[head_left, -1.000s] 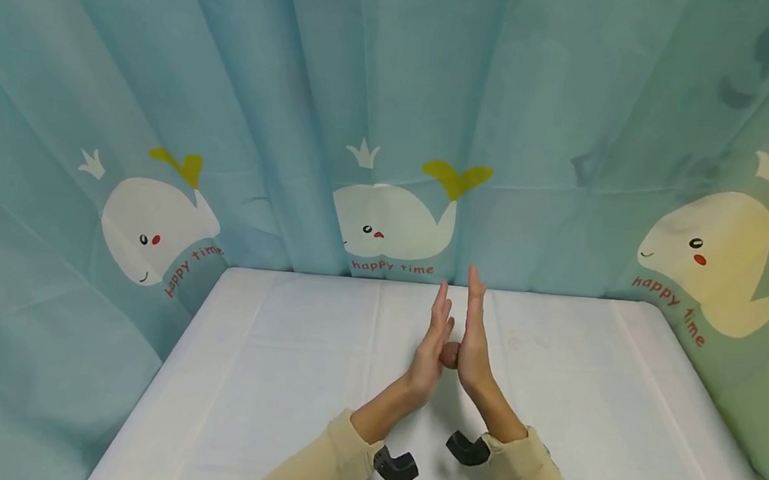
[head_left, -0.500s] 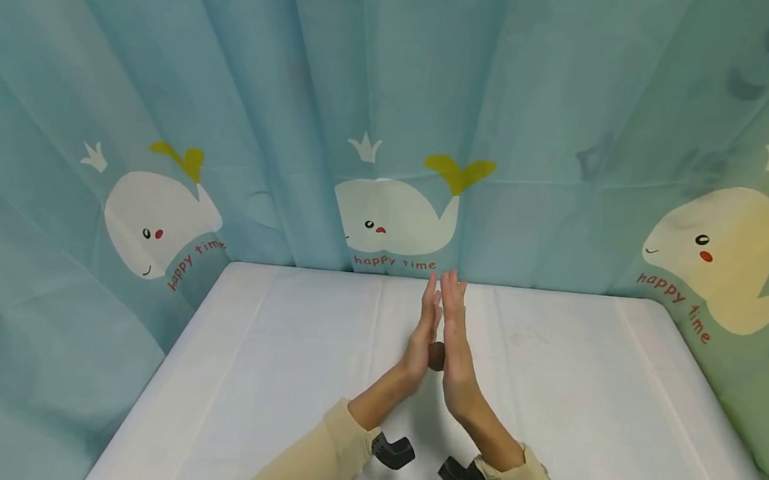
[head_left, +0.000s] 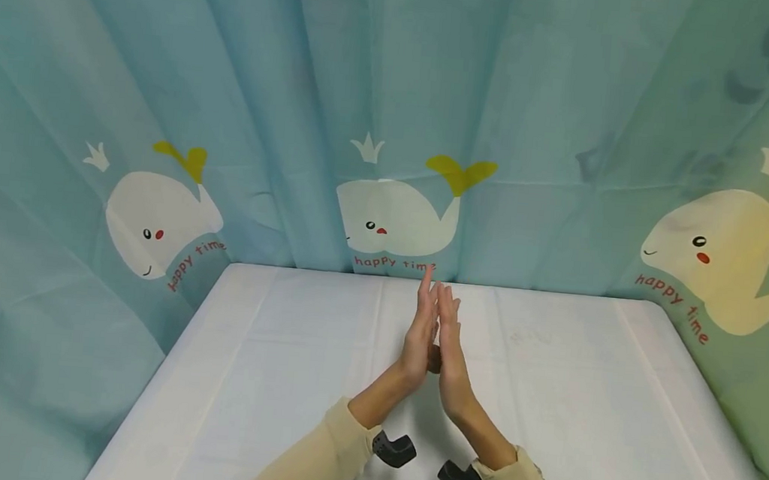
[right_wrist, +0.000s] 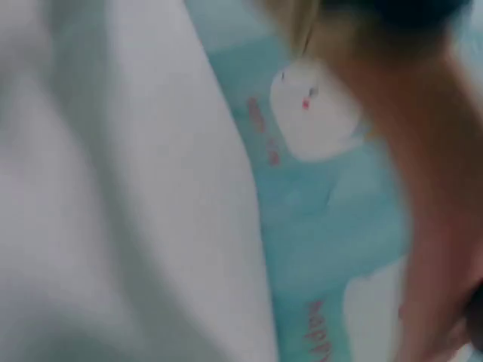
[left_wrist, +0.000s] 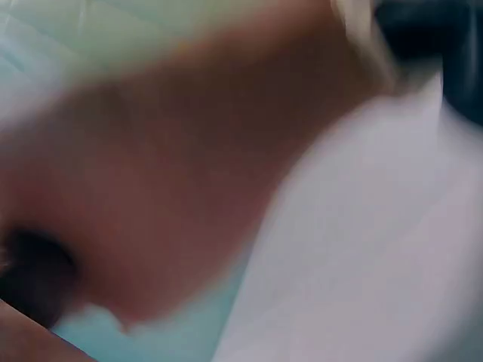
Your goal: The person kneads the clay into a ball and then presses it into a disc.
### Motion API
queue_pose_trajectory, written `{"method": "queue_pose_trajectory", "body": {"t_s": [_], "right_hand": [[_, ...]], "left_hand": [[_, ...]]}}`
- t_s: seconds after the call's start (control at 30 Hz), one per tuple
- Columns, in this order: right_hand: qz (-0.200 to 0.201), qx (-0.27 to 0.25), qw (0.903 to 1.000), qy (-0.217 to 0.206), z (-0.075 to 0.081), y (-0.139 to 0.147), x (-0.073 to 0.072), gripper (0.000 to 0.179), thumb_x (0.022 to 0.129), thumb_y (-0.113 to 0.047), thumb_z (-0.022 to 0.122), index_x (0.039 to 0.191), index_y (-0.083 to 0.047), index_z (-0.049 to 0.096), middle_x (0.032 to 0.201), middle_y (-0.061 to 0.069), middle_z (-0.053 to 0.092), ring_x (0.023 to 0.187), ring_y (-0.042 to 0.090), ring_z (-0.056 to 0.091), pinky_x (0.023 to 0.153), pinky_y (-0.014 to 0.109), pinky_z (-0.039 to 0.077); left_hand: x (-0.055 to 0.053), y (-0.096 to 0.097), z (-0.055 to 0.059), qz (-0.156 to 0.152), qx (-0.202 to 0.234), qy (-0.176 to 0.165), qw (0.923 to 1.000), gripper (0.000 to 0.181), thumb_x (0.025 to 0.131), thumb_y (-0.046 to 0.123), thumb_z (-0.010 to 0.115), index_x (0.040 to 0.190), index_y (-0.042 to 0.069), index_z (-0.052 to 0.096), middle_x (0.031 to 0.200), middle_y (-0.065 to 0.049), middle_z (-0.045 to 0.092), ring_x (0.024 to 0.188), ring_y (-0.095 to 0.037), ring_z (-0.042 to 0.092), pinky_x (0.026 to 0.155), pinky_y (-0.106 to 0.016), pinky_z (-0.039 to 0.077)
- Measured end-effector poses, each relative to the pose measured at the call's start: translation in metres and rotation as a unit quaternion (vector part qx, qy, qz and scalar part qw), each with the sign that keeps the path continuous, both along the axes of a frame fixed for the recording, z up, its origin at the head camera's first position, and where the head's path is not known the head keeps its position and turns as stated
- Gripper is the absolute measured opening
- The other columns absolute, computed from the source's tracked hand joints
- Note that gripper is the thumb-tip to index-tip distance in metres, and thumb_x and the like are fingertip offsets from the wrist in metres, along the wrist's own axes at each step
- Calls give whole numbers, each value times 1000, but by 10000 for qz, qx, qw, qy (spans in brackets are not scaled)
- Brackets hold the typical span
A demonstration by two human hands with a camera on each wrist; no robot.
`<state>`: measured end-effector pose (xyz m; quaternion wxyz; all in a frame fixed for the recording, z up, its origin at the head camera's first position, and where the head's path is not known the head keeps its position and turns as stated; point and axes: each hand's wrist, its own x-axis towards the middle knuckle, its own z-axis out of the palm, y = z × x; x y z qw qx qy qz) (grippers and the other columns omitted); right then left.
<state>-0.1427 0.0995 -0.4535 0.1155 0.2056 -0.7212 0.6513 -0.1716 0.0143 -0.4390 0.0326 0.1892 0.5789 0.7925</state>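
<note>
Between the two palms, near the middle of the head view, sits a small dark brown ball, like a lump of clay. My left hand is upright with straight fingers, its palm against the ball's left side. From the right, my right hand faces it, fingers also straight and its palm on the ball. The fingertips of both hands come close together, the left ones reaching slightly farther forward. Blurred and close, the right hand fills much of the left wrist view, with the dark ball beside its palm.
A white-covered table lies below the hands. Behind it hangs a blue-green curtain printed with white whales. Black curved devices stick out from both beige sleeves at the wrists.
Both hands have shifted slightly left with the ball and come closer together. Over the last half second the left hand has slid forward and the right hand back against it.
</note>
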Motion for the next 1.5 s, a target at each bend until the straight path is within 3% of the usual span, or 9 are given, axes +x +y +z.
{"method": "queue_pose_trajectory", "body": {"t_s": [0.23, 0.43, 0.63, 0.8, 1.07, 1.13, 1.27, 1.37, 1.5], "right_hand": [[-124, -485, 9975, -495, 16, 6, -12, 54, 113, -41, 8, 166, -35, 6, 170, -17, 0, 156, 10, -8, 122, 56, -1], [-238, -627, 9922, -1052, -9, 8, -23, 53, 112, -38, 3, 166, -36, 0, 171, -14, -7, 155, 11, -12, 122, 57, -4], [190, -314, 9964, -758, -4, -2, -2, 54, 113, -39, 6, 166, -35, -1, 171, -7, -10, 154, 20, -20, 116, 70, -9], [45, -337, 9979, -548, 12, 6, -18, 54, 113, -41, 7, 166, -35, -1, 171, -12, -10, 155, 15, -15, 120, 62, -7], [11, -629, 9947, -808, -13, 9, -25, 54, 113, -31, 2, 166, -26, -3, 172, -4, -10, 155, 16, 8, 123, 53, 7], [214, -635, 9952, -718, -11, 2, -14, 55, 113, -33, 2, 167, -24, -3, 172, -1, -9, 127, 16, 50, 105, 43, 38], [303, -892, 9940, -564, 7, -2, -8, 57, 111, -42, 5, 167, -32, 0, 172, -8, -3, 111, 3, 51, 67, 30, 36], [47, -1127, 9909, -737, 15, 6, -18, 55, 110, -49, 7, 165, -41, 2, 170, -18, 0, 151, -1, 4, 95, 25, 34], [-355, -1073, 9899, -859, 6, 16, -34, 54, 112, -44, 8, 165, -40, 2, 170, -18, -2, 155, 5, -7, 122, 38, 9]], "left_hand": [[3, 4, -10, 3, -797, 314, 9963, 62, 111, 44, 10, 166, 22, -5, 172, 0, -6, 158, -24, 1, 124, -54, 2], [8, 3, 1, -114, -540, 301, 9980, 65, 110, 47, 11, 166, 18, -7, 172, -3, -6, 158, -25, 2, 125, -51, 3], [-8, -2, -7, 272, -739, 289, 9965, 60, 111, 41, 7, 166, 22, -5, 173, -3, -8, 158, -21, -5, 124, -56, -2], [-1, 3, -16, 32, -994, 208, 9948, 60, 110, 44, 3, 166, 26, -6, 172, 0, -9, 157, -20, -3, 122, -56, 9], [3, 1, 4, -17, -536, 314, 9981, 65, 111, 46, 9, 166, 14, -6, 172, -3, -9, 158, -24, -3, 125, -52, 1], [-4, -1, 5, 168, -587, 306, 9977, 64, 111, 45, 9, 166, 16, -5, 173, -2, -8, 158, -22, -4, 125, -53, 0], [-10, -2, -1, 220, -828, 55, 9963, 62, 110, 47, 6, 167, 24, -5, 172, 2, -6, 158, -21, 0, 123, -53, 10], [-4, 2, -3, 24, -934, 45, 9956, 62, 109, 51, 3, 166, 27, -5, 172, 2, -6, 157, -20, 3, 123, -50, 11], [7, 7, 4, -150, -791, 336, 9962, 65, 110, 52, 6, 166, 22, -6, 172, 0, -7, 157, -17, -4, 125, -50, 0]]}}
